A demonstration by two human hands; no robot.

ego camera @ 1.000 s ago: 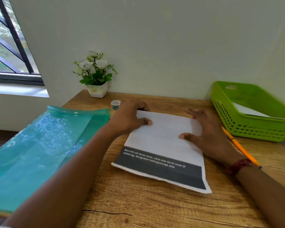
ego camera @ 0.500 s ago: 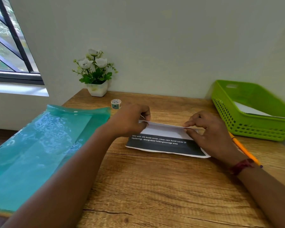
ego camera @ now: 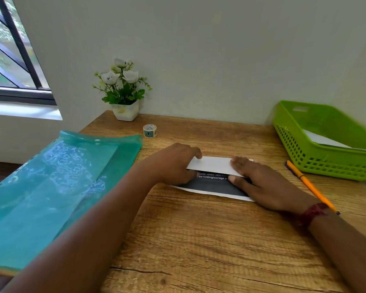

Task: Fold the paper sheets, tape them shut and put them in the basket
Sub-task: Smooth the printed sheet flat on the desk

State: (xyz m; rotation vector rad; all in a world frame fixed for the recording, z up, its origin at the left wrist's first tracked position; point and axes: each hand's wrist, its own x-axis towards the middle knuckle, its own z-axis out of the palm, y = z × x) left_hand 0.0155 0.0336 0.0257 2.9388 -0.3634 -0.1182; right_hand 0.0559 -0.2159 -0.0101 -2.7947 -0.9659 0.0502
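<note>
A paper sheet [ego camera: 213, 166] with a black printed band lies on the wooden table, its white far flap folded down toward me over the band. My left hand [ego camera: 175, 163] pinches the flap's left end, thumb on top. My right hand [ego camera: 256, 182] lies flat on the sheet's right part and presses the flap down. A small roll of tape [ego camera: 150, 130] stands behind the sheet, to the left. The green basket [ego camera: 304, 159] sits at the far right with a folded white sheet [ego camera: 323, 140] inside.
A teal plastic folder [ego camera: 51, 187] covers the table's left side. An orange pencil [ego camera: 311, 185] lies between the basket and my right wrist. A white pot of flowers [ego camera: 123, 92] stands against the back wall. A window is at the far left.
The sheet lay nearly unfolded a second ago. Both hands have brought its far flap down toward me, so it now covers part of the black band.
</note>
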